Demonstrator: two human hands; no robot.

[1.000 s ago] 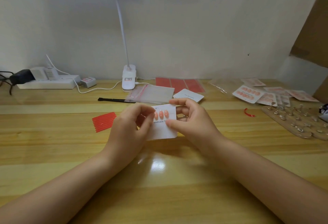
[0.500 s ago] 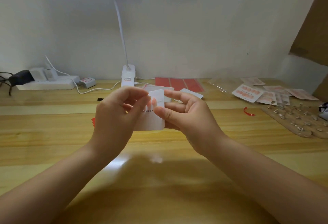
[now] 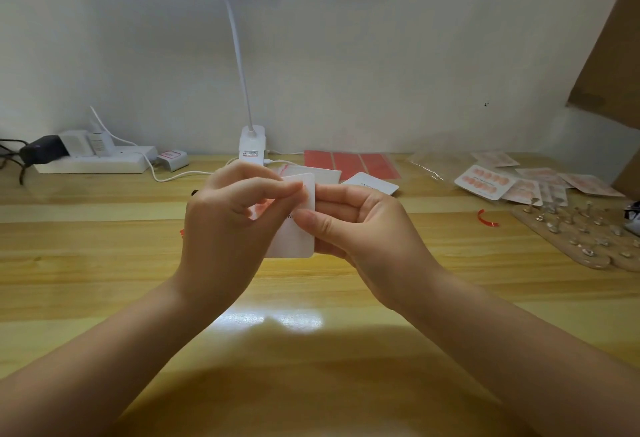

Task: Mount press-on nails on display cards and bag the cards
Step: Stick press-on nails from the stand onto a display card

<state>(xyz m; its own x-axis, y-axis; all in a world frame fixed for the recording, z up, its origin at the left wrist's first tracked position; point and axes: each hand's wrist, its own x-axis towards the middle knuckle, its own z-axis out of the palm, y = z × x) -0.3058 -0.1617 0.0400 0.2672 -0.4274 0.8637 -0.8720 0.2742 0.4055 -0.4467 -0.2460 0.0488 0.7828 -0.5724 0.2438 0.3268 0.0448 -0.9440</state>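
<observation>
both hands up off the wooden desk (image 3: 104, 263), working one white display card (image 3: 294, 239) held upright between them, roughly centre of the desk. right hand (image 3: 360, 228) clamped on the card's right edge, thumb on the front face, fingers curled behind. left hand (image 3: 228, 225) has fingers curled in, index tip and thumb pinching at the card's upper part; pink nails (image 3: 259, 209) on the card mostly hidden behind those fingers, can't tell the count. back of desk: stack of blank cards (image 3: 372, 183), red adhesive sheets (image 3: 349, 164), lamp base (image 3: 252, 144), power strip (image 3: 93, 161). far right: finished bagged cards (image 3: 485, 182) fanned out, nail stand board (image 3: 581, 235) just in front of them, loose red strip (image 3: 486, 218) beside it.
</observation>
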